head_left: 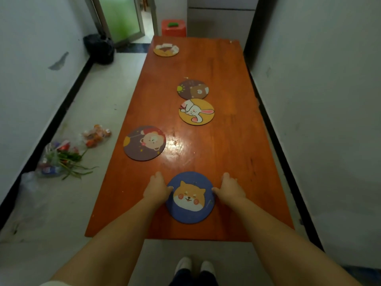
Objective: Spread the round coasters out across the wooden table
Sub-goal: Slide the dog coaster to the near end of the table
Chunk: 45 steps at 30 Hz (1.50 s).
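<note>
A long, glossy reddish-brown wooden tabletop (226,141) was seen running away from the viewer down a narrow room, with a bright glare patch near its middle. Five round coasters were laid on it. A blue coaster (190,198) printed with a dog face was placed nearest the front edge, and it was flanked by both hands: the left hand (157,189) was set against its left rim and the right hand (230,189) against its right rim, fingers loosely curled and thumbs touching the coaster's edge. Whether the coaster was gripped or merely touched could not be told.

A purple-brown coaster (144,143) with a bear was positioned farther back near the left edge. A yellow coaster (196,111) with a rabbit was found beyond the centre, and a dark brown coaster (193,89) was set just behind it, the two rims nearly touching. A fifth coaster (166,49) was left far off near the far left corner.

The room was bounded by pale walls with black skirting along a light tiled floor (99,96). Plastic bags of vegetables (66,155) were strewn on the floor to the left, and a black bag (100,48) was stood in the far corner beside a frosted glass door (121,17). A red stool (174,27) was placed past the far end of the tabletop. White shoes (193,267) were seen below the near edge.
</note>
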{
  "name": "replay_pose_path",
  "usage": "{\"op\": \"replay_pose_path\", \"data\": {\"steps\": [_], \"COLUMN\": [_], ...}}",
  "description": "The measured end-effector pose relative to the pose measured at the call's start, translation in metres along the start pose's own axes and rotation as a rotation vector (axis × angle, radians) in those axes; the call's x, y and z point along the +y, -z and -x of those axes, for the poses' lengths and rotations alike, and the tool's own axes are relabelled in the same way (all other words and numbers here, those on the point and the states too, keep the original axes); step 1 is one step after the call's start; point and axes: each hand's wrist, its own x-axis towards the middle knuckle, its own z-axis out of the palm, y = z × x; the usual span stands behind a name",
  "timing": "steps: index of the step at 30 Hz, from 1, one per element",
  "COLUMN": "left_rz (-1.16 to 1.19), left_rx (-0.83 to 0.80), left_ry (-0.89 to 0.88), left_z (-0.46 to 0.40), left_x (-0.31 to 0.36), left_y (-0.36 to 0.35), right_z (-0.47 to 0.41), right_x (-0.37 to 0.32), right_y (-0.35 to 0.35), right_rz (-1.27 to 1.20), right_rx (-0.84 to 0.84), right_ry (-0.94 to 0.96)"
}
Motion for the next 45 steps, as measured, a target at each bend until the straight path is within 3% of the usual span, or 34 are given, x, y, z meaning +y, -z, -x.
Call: {"op": "replay_pose_path", "data": {"steps": [12, 18, 27, 31, 41, 45], "left_rz": [0.199, 0.213, 0.319, 0.341, 0.477, 0.522], "left_rx": [0.132, 0.130, 0.213, 0.208, 0.441, 0.472], "left_ry": [-0.346, -0.373, -0.198, -0.157, 0.151, 0.264], "left_z": [-0.031, -0.036, -0.017, -0.013, -0.080, -0.118], "left_x": [0.129, 0.205, 0.327, 0.366, 0.333, 0.318], "left_y": [0.042, -0.002, -0.110, -0.131, -0.086, -0.070], "right_z": [-0.019, -0.047, -0.112, -0.141, -0.228, -0.285], "right_x": [0.016, 0.069, 0.195, 0.218, 0.119, 0.070], "right_y": [0.134, 0.180, 0.272, 0.301, 0.297, 0.295], "right_rz": [-0.203, -0.198, -0.095, -0.099, 0.029, 0.076], "right_rx": [0.318, 0.296, 0.221, 0.190, 0.048, -0.025], "right_ry": [0.058, 0.091, 0.178, 0.193, 0.533, 0.578]}}
